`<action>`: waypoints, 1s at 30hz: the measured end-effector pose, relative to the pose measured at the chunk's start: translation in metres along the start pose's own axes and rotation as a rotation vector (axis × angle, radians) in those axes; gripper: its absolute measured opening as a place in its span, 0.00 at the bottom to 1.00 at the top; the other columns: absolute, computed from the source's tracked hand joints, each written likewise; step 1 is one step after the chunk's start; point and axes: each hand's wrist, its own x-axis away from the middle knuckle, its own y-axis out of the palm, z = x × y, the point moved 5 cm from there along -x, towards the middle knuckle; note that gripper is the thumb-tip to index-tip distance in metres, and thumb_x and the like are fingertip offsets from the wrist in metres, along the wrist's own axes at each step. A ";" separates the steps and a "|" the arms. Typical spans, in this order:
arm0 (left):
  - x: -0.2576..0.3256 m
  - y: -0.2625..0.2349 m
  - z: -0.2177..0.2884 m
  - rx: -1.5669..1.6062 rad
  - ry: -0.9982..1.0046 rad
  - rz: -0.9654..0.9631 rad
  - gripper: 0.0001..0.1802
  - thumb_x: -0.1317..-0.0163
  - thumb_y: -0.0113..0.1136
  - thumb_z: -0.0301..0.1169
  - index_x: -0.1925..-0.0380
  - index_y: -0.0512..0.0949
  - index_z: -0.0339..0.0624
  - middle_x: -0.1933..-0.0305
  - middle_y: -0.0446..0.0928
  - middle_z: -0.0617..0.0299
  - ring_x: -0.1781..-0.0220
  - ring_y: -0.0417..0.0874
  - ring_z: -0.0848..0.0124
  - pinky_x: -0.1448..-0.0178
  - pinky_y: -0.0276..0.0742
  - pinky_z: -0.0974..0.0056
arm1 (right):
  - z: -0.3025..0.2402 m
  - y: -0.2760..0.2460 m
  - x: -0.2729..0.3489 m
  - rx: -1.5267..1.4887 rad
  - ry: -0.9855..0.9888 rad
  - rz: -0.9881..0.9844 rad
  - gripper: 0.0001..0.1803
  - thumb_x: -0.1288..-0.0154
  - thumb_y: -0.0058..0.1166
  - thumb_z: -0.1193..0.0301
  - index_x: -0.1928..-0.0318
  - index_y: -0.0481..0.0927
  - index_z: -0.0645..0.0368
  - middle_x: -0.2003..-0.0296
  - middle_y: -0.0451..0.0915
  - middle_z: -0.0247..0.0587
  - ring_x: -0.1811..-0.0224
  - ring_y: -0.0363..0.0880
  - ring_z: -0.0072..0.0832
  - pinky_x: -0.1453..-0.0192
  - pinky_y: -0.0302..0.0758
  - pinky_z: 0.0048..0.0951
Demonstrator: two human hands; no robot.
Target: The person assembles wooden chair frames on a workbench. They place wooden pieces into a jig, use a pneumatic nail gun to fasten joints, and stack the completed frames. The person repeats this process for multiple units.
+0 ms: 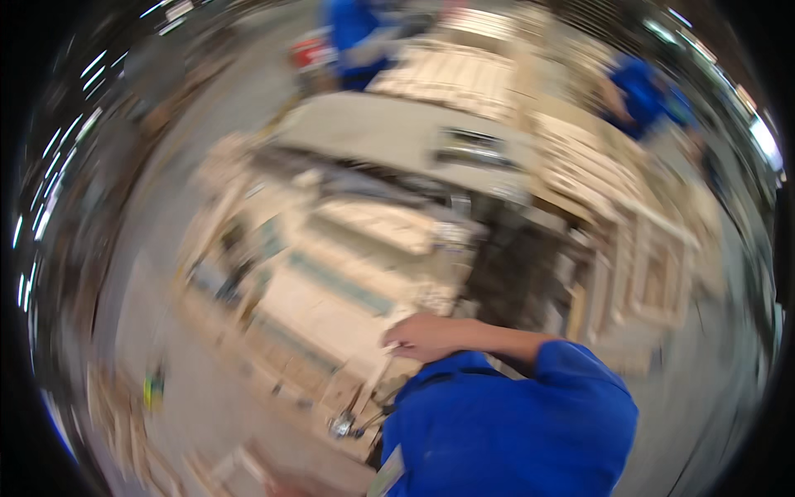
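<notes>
The whole picture is smeared by motion. My right hand (424, 336) reaches leftward from a blue sleeve (580, 373) across my blue-clad chest. Its fingers are curled over the top of a thin pale wooden strip (373, 385), which slants down to the left toward a small metal part (341, 427). The hand hovers at the near edge of a workbench (273, 364) covered with pale wooden pieces. My left hand does not show anywhere.
A grey machine table (373, 132) stands behind the bench. Stacks of pale wooden frames (654, 273) fill the right side, with more wood (455, 74) at the back. Two people in blue (356, 37) (642, 95) stand at the far end. Grey floor (166, 389) lies to the left.
</notes>
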 end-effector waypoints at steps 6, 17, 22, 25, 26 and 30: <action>-0.017 -0.005 0.061 -0.181 0.385 0.269 0.23 0.18 0.52 0.44 0.36 0.83 0.41 0.41 0.87 0.47 0.43 0.89 0.51 0.39 0.87 0.49 | 0.055 -0.037 0.119 -0.141 0.295 0.310 0.18 0.22 0.57 0.60 0.42 0.83 0.58 0.51 0.88 0.51 0.47 0.86 0.52 0.44 0.81 0.53; -0.095 -0.067 0.135 -0.074 0.391 0.451 0.23 0.17 0.51 0.44 0.35 0.83 0.42 0.40 0.87 0.47 0.43 0.90 0.51 0.39 0.87 0.50 | 0.155 -0.252 0.510 0.815 1.419 1.002 0.20 0.36 0.62 0.71 0.43 0.82 0.53 0.47 0.84 0.50 0.38 0.82 0.51 0.35 0.79 0.51; -0.150 -0.065 0.262 0.423 0.419 0.003 0.21 0.21 0.57 0.41 0.44 0.86 0.35 0.45 0.88 0.44 0.41 0.88 0.45 0.39 0.83 0.45 | 0.222 -0.281 0.578 0.876 1.627 0.658 0.21 0.40 0.63 0.75 0.45 0.82 0.52 0.46 0.85 0.48 0.38 0.84 0.49 0.37 0.80 0.52; -0.139 -0.091 0.291 0.498 0.441 0.107 0.18 0.21 0.59 0.38 0.44 0.86 0.35 0.46 0.88 0.43 0.45 0.89 0.49 0.42 0.84 0.49 | 0.258 -0.287 0.572 0.796 1.579 0.451 0.20 0.42 0.63 0.75 0.48 0.85 0.50 0.49 0.89 0.47 0.43 0.88 0.47 0.41 0.83 0.51; -0.138 -0.096 0.305 0.594 0.498 0.127 0.17 0.21 0.59 0.36 0.45 0.86 0.34 0.47 0.88 0.42 0.47 0.90 0.49 0.44 0.84 0.49 | 0.262 -0.290 0.577 0.770 1.563 0.419 0.19 0.43 0.63 0.75 0.49 0.86 0.49 0.52 0.90 0.47 0.45 0.89 0.47 0.42 0.84 0.51; -0.133 -0.093 0.317 0.736 0.492 0.100 0.13 0.22 0.61 0.32 0.48 0.86 0.33 0.52 0.89 0.45 0.53 0.91 0.53 0.48 0.85 0.54 | 0.257 -0.298 0.580 0.807 1.545 0.183 0.21 0.45 0.66 0.73 0.49 0.88 0.47 0.53 0.90 0.47 0.45 0.90 0.45 0.40 0.82 0.52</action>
